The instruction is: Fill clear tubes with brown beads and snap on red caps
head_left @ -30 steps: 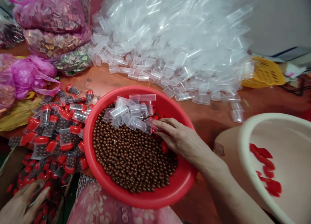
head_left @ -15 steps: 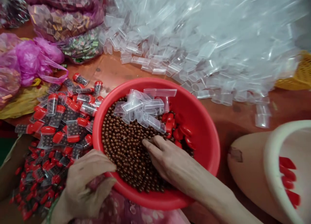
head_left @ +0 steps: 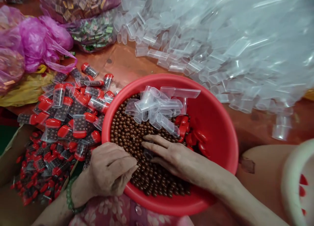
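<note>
A red basin [head_left: 220, 131] holds many small brown balls [head_left: 125, 131]. My right hand [head_left: 179, 155] is down among the balls, its fingers curled round a clear plastic tube [head_left: 148, 153] that shows only in part. At the basin's near left rim is my left hand [head_left: 110, 165], fingers closed; whatever they hold, if anything, is hidden. Loose clear tubes [head_left: 157, 105] lie in a heap on the balls at the back of the basin. Beside them, red caps [head_left: 193, 136] rest toward the right wall.
Left of the basin lies a pile of filled tubes [head_left: 79, 124] with red caps, spilling lower down. Empty clear tubes [head_left: 196, 56] are heaped behind. Pink bags [head_left: 34, 40] sit at the back left. A pale bucket [head_left: 289, 173] with red caps stands at the right.
My left hand has moved right, and its fingers have come together at the rim. Inside the basin, my right hand now has a clear tube showing under its fingers. The view has shifted.
</note>
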{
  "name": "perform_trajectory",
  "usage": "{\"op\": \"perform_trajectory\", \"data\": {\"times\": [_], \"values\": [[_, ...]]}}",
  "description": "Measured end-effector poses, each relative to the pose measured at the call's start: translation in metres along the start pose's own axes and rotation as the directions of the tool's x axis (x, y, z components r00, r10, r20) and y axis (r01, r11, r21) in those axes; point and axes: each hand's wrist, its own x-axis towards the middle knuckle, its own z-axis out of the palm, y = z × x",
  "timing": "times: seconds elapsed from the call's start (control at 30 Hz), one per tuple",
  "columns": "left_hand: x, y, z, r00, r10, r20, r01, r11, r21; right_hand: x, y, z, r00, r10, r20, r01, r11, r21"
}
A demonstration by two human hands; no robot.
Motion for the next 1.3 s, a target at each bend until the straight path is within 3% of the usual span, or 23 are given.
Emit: {"op": "perform_trajectory", "data": {"times": [0.17, 0.4, 0.67, 0.8, 0.97, 1.03, 1.2, 1.3], "values": [[-0.002, -0.002, 0.001, 1.000, 0.027, -0.009, -0.027, 1.000, 0.012, -0.003, -0.011, 0.002, 0.994, -0.058, -0.097, 0.038, 0.980, -0.197], [-0.004, -0.004, 0.003, 0.999, 0.051, -0.002, -0.051, 0.999, 0.005, 0.003, -0.021, 0.016, 0.977, -0.011, -0.214, -0.070, 0.927, -0.368], [-0.004, -0.004, 0.001, 0.999, 0.050, 0.012, -0.050, 0.999, 0.001, -0.017, -0.029, 0.019, 0.989, -0.044, -0.144, -0.014, 0.926, -0.377], [-0.005, -0.005, 0.002, 0.998, 0.058, 0.006, -0.058, 0.998, -0.012, -0.018, -0.032, 0.016, 0.998, -0.037, -0.053, 0.025, 0.977, -0.212], [-0.004, -0.006, 0.002, 0.999, 0.051, 0.015, -0.052, 0.999, 0.014, -0.002, -0.029, 0.001, 0.991, 0.065, 0.121, -0.059, 0.997, -0.046], [-0.004, -0.006, 0.002, 0.999, 0.053, 0.010, -0.053, 0.999, 0.011, -0.003, -0.025, -0.001, 0.987, 0.093, 0.134, -0.085, 0.994, -0.064], [-0.004, -0.006, 0.002, 0.998, 0.064, 0.008, -0.064, 0.998, 0.006, -0.015, -0.012, 0.007, 0.966, 0.257, 0.009, -0.243, 0.926, -0.290], [-0.003, -0.006, 0.001, 0.998, 0.065, 0.016, -0.065, 0.998, 0.017, -0.004, -0.014, 0.012, 0.960, 0.270, 0.073, -0.238, 0.927, -0.290]]}}
